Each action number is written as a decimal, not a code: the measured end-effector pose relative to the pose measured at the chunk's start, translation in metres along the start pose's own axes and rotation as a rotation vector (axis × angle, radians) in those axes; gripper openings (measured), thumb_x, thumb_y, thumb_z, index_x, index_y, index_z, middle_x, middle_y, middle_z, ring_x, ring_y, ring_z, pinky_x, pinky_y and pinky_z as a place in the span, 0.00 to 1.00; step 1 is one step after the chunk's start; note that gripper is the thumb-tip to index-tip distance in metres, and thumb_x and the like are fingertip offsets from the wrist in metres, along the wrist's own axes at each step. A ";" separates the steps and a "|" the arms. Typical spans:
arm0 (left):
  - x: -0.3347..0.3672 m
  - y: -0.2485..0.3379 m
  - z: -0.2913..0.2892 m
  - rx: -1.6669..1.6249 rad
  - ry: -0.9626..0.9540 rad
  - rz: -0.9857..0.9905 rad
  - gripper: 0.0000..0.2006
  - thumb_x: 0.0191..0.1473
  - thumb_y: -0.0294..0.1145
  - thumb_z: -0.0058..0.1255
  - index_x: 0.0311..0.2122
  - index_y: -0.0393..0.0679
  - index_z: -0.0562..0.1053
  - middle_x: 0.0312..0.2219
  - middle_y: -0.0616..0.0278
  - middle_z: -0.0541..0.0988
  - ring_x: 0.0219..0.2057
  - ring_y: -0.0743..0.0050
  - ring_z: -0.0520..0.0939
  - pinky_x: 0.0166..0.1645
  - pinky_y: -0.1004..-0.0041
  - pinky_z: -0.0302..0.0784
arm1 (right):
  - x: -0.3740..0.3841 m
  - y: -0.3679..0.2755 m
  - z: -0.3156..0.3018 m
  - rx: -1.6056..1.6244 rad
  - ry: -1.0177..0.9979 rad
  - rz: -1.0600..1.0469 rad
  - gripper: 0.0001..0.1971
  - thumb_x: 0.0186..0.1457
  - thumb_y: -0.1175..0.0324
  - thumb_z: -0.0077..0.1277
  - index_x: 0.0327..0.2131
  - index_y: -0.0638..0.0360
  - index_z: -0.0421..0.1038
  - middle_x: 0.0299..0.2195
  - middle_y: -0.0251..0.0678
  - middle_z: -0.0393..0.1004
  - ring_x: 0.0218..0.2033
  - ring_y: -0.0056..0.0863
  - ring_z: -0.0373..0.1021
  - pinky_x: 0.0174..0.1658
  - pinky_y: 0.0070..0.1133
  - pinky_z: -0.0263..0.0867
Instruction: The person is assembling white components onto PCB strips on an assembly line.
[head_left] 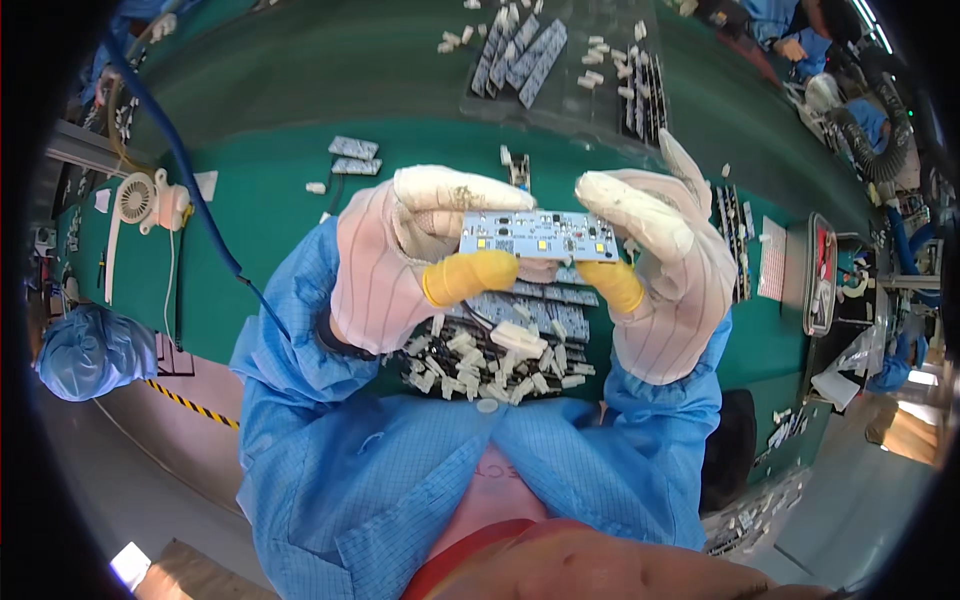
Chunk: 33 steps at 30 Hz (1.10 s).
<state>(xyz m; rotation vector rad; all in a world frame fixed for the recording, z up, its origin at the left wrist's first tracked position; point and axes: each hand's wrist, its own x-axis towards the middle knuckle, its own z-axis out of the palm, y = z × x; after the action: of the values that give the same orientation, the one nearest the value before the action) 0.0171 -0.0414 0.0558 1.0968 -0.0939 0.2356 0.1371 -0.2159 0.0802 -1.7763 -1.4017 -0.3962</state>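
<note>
Between both hands I hold a white LED circuit board [540, 228], small dark components and yellow square LEDs on its face. My left hand [385, 245] grips its left end, and my right hand [665, 265] grips its right end. Both wear white striped gloves with yellow covers on the thumbs. Dark wires hang from the board toward a white plug connector [518, 340]. Under my hands lie more circuit boards [565, 318], partly hidden. A heap of white connectors [460, 378] on dark wires sits close to my body.
On the green bench [260, 270], two boards [354, 155] lie beyond my left hand. A plastic tray [590, 110] holds more boards and connectors. A white fan [148, 202] stands at left; a blue cord [190, 170] runs to my left sleeve. At right is a metal-rimmed tray [820, 275].
</note>
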 end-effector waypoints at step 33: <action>-0.003 -0.042 -0.023 1.044 0.116 0.241 0.24 0.33 0.38 0.67 0.42 0.47 0.78 0.26 0.62 0.82 0.27 0.72 0.81 0.34 0.77 0.74 | -0.055 0.019 0.031 0.940 -0.096 0.782 0.22 0.53 0.64 0.57 0.47 0.68 0.67 0.29 0.37 0.73 0.23 0.17 0.68 0.27 0.14 0.63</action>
<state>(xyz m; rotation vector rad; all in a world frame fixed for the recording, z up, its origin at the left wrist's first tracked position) 0.0228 -0.0398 0.0087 2.1085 0.0110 0.6011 0.1292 -0.2292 0.0158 -1.3641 -0.6379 0.6714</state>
